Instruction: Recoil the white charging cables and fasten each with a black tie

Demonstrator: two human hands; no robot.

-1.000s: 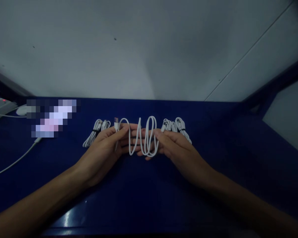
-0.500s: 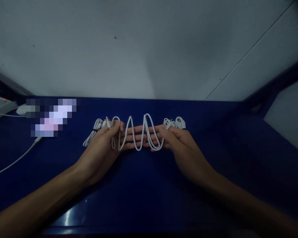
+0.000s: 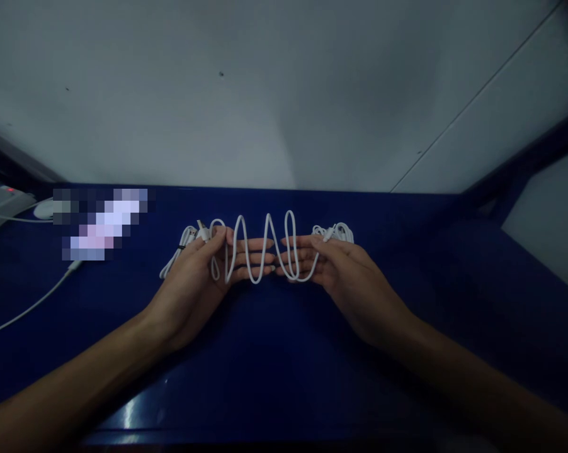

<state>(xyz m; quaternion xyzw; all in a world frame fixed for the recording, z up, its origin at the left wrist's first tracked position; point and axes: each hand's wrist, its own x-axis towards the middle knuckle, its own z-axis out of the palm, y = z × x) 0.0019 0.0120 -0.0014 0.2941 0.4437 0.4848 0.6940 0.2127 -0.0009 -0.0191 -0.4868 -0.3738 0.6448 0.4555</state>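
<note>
A white cable (image 3: 267, 248) hangs in loose zigzag loops between my two hands, over the outstretched fingers. My left hand (image 3: 213, 264) pinches its left end between thumb and index finger, where a plug with a metal tip (image 3: 202, 229) sticks up. At the other end, my right hand (image 3: 334, 258) has its thumb pressed on the cable near a white connector (image 3: 329, 233). The fingertips of both hands nearly meet in the middle. One bundled white cable (image 3: 173, 258) lies behind my left hand, and another bundle (image 3: 344, 231) is behind my right hand.
On the blue table (image 3: 274, 358), a blurred-out bright object (image 3: 111, 223) lies at the left with a white cord (image 3: 33, 311) leading from it. A white box with a red light (image 3: 3, 195) is at the far left. A grey-white wall (image 3: 265, 94) rises behind.
The cable's loops have spread more evenly between my hands. My right hand's fingers have drawn slightly right, off the left fingers. The plug at my left hand has tilted a little left.
</note>
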